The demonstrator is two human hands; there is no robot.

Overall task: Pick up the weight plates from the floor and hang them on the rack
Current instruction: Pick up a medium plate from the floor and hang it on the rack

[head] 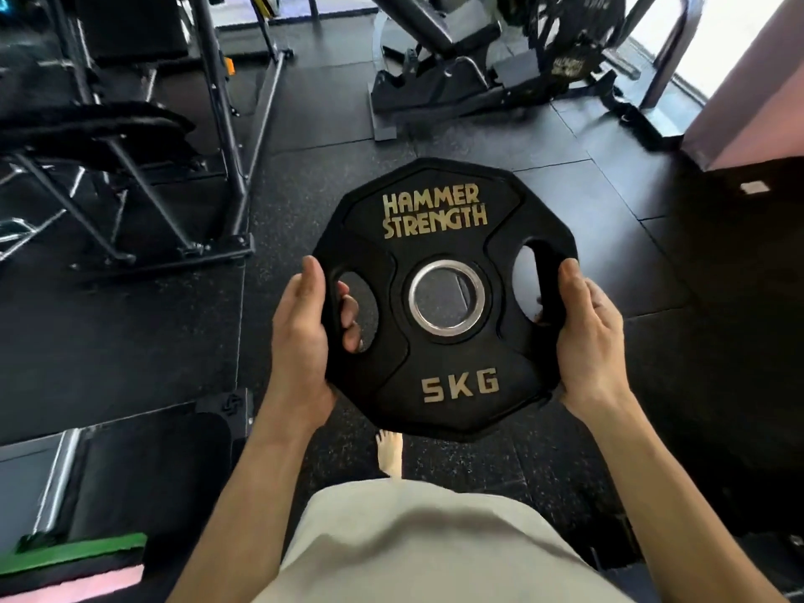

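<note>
- Plate (443,298), black and many-sided, sits in the centre of the frame, held off the floor with its face toward the camera; gold letters read HAMMER STRENGTH above and 5KG below a metal-ringed centre hole.
- Left hand (300,337) grips the plate's left edge, fingers curled through the left oval slot.
- Right hand (587,337) grips the right edge beside the right slot, thumb on the rim.
- Bare foot (389,456) shows just below the plate on the dark rubber floor (304,145).
- Black metal frame (226,124) stands at upper left.
- Bench machine (457,71) stands at upper centre.
- Green strip (78,550) lies at lower left.
</note>
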